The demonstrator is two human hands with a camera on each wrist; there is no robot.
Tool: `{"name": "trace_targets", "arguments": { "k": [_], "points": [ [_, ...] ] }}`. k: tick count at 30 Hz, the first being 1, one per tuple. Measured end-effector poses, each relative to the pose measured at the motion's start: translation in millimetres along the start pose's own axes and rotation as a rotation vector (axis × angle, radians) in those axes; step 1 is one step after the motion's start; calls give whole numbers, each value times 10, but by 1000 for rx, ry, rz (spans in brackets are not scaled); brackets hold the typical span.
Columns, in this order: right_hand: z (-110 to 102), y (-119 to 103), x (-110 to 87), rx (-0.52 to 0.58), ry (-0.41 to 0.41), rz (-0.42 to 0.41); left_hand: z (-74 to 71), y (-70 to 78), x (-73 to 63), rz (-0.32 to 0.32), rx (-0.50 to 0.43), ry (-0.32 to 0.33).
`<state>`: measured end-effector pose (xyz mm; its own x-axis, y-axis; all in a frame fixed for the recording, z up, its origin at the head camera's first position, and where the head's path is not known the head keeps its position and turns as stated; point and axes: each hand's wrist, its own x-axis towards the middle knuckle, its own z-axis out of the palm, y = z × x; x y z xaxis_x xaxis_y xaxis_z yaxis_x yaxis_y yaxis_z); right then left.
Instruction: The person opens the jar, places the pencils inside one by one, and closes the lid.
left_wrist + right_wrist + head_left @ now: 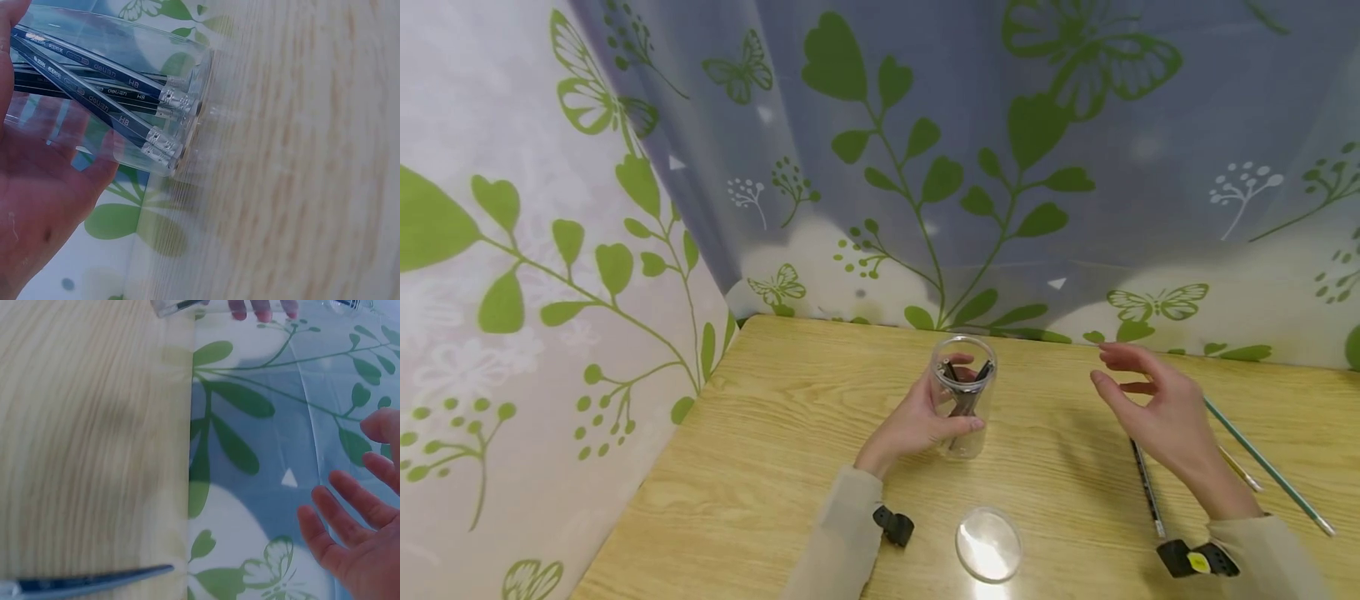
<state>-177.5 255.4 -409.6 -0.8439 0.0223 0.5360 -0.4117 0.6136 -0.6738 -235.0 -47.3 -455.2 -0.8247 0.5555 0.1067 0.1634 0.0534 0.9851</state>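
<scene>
My left hand (916, 422) grips a clear jar (988, 408) around its side, thumb across the front. Several dark pencils (967, 404) lean inside it; in the left wrist view their silver ends (164, 140) are down at the jar's base and "HB" shows on the barrels. My right hand (1172, 417) is held above the table to the right of the jar, fingers loosely bent and holding nothing. Below it lies a dark pencil (1146, 487), also seen in the right wrist view. A teal pencil (1270, 467) and a yellow pencil (1242, 471), partly hidden, lie beside the right wrist.
A round clear lid (988, 546) lies on the wooden table (760, 400) in front of the jar. Along the table's back edge hangs a curtain (880, 167) with green leaves and butterflies; another patterned sheet (512, 333) is at the left.
</scene>
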Motion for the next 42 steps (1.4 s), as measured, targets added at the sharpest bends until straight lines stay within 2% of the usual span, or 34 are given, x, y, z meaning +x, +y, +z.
{"name": "trace_targets", "arguments": {
  "k": [6,13,26,42],
  "points": [
    [-84,133,-76,-50,-31,57,-5,-10,1,7,-1,0],
    [-202,257,-142,-121,-161,151,-2,-6,-1,12,-8,-3],
    [-258,485,-226,-222,-361,248,1,-11,4,13,0,3],
    [-287,697,-303,-382,-508,259,-7,-14,3,14,-6,-11]
  ]
}}
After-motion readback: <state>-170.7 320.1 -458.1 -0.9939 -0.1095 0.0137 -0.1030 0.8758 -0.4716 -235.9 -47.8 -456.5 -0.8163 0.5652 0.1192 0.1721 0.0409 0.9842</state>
